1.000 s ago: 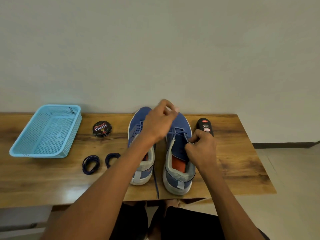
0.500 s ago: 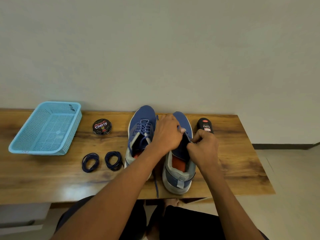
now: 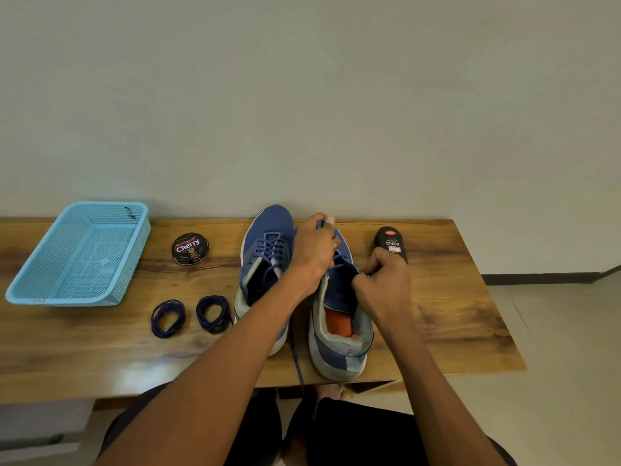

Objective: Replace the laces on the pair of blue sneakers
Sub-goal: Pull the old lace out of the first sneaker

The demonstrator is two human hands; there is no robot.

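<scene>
Now left grip [image 3: 314, 248] pinches the old lace [image 3: 321, 224] (blue); right grip [image 3: 384, 280] holds the right sneaker [image 3: 339, 348].

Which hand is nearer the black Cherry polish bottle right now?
Right. The right hand grips the right sneaker's collar, its knuckles just below the black Cherry polish bottle. The left hand pinches the lace farther left, across the shoe.

A plain room in a home, it seems: a glossy wooden table [image 3: 437, 314] stands against a bare off-white wall [image 3: 302, 95], with pale tiled floor [image 3: 571, 364] and dark skirting [image 3: 537, 279] beside the table.
</scene>
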